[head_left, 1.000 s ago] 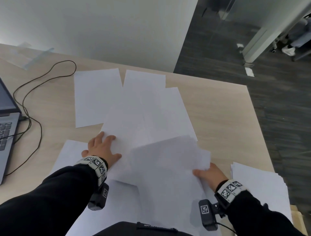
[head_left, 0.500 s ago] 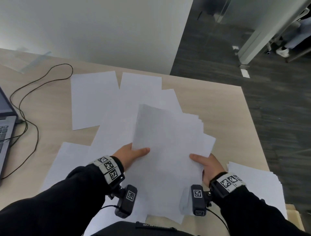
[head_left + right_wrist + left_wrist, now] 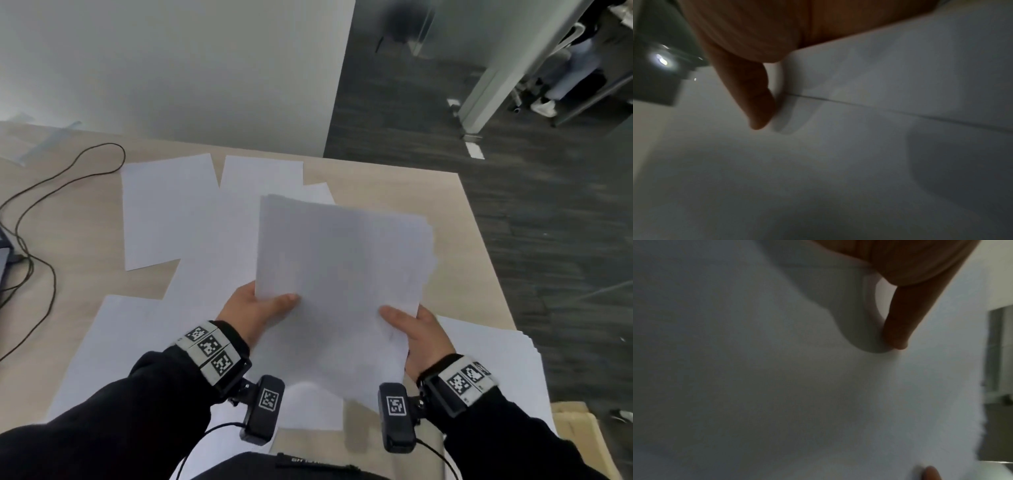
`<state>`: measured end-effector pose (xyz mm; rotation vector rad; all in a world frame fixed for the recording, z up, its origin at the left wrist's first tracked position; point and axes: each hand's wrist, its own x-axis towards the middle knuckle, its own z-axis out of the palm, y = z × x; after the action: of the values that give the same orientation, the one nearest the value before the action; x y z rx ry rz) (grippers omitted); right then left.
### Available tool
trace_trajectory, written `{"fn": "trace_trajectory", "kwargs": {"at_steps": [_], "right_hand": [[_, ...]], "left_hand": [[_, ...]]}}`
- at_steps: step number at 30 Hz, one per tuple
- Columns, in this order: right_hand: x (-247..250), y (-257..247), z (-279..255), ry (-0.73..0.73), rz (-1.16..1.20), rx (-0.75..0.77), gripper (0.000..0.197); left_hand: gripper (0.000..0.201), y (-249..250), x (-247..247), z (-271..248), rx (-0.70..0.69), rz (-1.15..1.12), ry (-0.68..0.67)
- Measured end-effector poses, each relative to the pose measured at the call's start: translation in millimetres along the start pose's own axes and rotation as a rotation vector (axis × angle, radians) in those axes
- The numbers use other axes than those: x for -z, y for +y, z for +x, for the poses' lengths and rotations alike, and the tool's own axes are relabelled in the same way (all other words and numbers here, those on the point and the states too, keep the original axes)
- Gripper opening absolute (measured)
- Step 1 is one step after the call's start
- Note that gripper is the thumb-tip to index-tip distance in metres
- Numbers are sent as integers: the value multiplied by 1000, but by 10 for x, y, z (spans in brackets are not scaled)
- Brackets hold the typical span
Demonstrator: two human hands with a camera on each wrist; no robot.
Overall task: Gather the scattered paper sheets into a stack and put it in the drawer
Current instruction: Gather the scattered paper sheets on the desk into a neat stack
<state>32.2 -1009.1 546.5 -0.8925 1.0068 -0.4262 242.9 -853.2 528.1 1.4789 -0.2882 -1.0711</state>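
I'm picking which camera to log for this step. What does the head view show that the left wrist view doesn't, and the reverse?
Head view only: the desk, loose sheets lying on it, a second pile at the right, a black cable, and both wrists with their cameras. Left wrist view only: the left thumb close up, pressing a dent into the top sheet. Both: the held stack, the left hand gripping it, and the right hand, of which the wrist view catches just a fingertip at its bottom edge.
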Motion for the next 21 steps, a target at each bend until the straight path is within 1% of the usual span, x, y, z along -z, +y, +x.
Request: {"fn": "trace_trajectory", "kwargs": {"at_steps": [2,3,5,7,9,11,14,16,18,20,21], "right_hand": [[43,-151,-120,-49,17,99,39],[73,-181,-157,-46,-34,144,35],[143,-182,-201,-19,-224,205,25],[239,-117,-203,5,-379,203,20],[315,-43,-221,15,-404,164,20],[356,-21,-268,3,-368,169,23],[423,-80,-327,-74,-313,278,26],[481,-133,-350,-137,-369,348,25],[518,-148,-363,-162,-451,329,28],[593,-98,-341,-164,-551,247,22],[643,-64,-322,-149,-610,210,22]], "left_hand": [[58,125,-88,-41,-68,-86,-11],[60,151,-122,-57,-80,-110,-32],[64,133,-183,-88,-70,-103,-87],[64,30,-240,-129,-37,-16,-111],[54,-72,-294,-187,-37,61,-96],[42,-121,-340,-252,-63,72,-51],[38,-106,-382,-355,-150,11,-6],[35,-97,-412,-417,-177,-23,-22],[33,-144,-449,-469,-153,27,-57],[36,-225,-537,-513,-106,136,-76],[37,-263,-604,-531,-83,180,-66]]}}
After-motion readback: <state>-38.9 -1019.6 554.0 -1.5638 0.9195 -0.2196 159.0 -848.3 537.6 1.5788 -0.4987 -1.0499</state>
